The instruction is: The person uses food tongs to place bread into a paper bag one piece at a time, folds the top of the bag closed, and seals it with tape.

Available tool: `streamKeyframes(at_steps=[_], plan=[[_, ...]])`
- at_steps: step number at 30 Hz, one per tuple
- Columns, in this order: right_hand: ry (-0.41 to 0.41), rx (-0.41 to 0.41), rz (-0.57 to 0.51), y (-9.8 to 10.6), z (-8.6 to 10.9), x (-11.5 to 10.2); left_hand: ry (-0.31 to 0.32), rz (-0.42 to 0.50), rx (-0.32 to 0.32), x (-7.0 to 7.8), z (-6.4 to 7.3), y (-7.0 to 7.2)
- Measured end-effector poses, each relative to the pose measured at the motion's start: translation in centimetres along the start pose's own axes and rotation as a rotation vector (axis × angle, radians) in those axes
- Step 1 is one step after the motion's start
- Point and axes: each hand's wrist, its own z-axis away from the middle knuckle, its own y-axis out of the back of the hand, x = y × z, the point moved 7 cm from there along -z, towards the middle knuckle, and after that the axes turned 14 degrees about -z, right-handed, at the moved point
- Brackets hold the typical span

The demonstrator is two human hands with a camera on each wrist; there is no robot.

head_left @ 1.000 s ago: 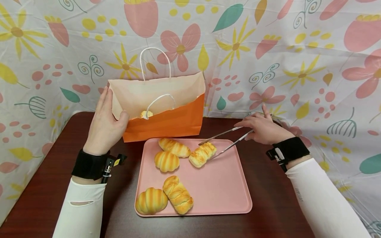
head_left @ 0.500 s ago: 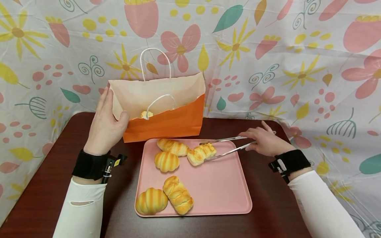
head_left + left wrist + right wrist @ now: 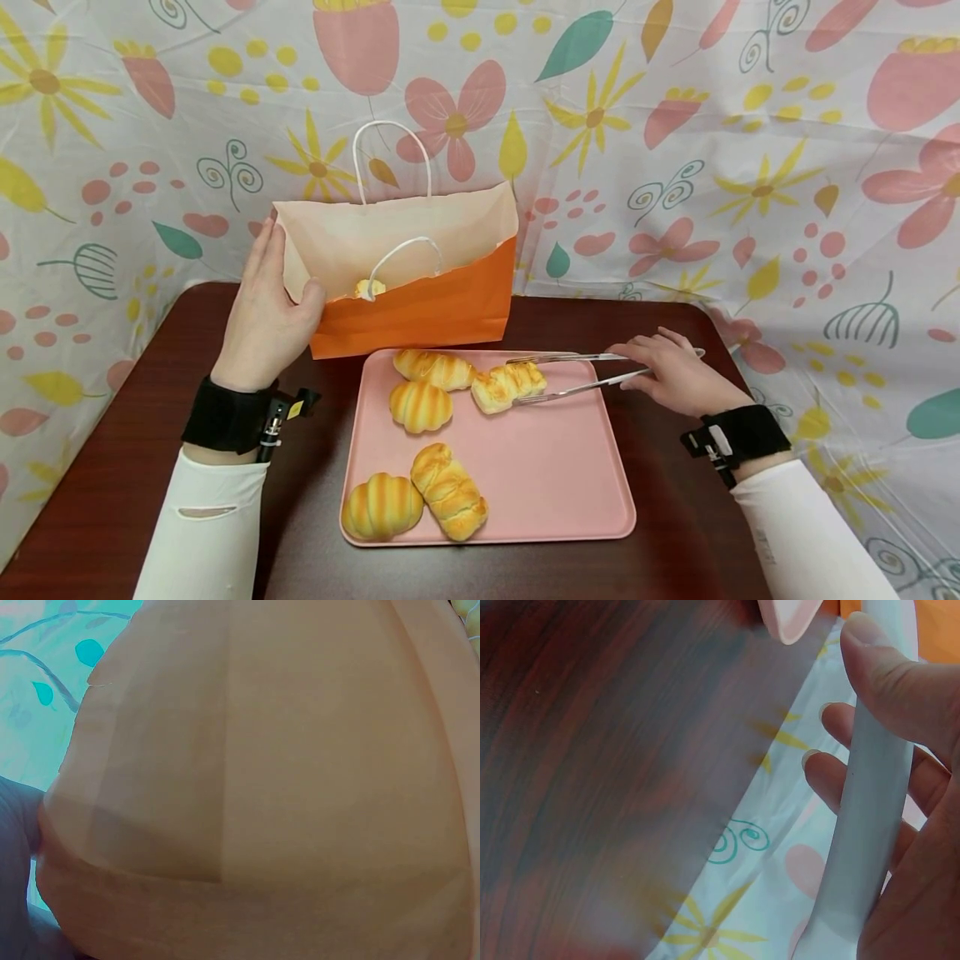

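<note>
In the head view my left hand (image 3: 270,312) rests against the left side of an orange paper bag (image 3: 427,310), fingers straight along its edge and thumb at the front corner. The bag's pale side panel (image 3: 315,750) fills the left wrist view. My right hand (image 3: 675,371) holds metal tongs (image 3: 577,387), thumb on one arm (image 3: 877,787) of them in the right wrist view. The tongs' tips lie along both sides of a bread roll (image 3: 508,387) on the pink tray (image 3: 555,475). This roll sits right beside a longer roll (image 3: 433,369) at the tray's back.
A striped roll (image 3: 420,407) lies near the back rolls. Another striped roll (image 3: 382,506) and a twisted loaf (image 3: 448,492) occupy the front left of the tray. A piece of bread (image 3: 370,288) shows inside the bag. Behind the dark table (image 3: 675,500) hangs a patterned cloth (image 3: 600,150).
My right hand has lowered and shifted slightly right, bringing the tongs flatter. The roll between their tips has moved a little left and back, nudging the longer roll. My left hand stays still.
</note>
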Motion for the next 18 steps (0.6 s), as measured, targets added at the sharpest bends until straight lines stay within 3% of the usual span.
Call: streamKeyframes(at_steps=[18], plan=[[0.0, 0.047, 0.025, -0.3, 2.0, 0.5, 0.005, 0.0, -0.002, -0.1, 0.0, -0.1]])
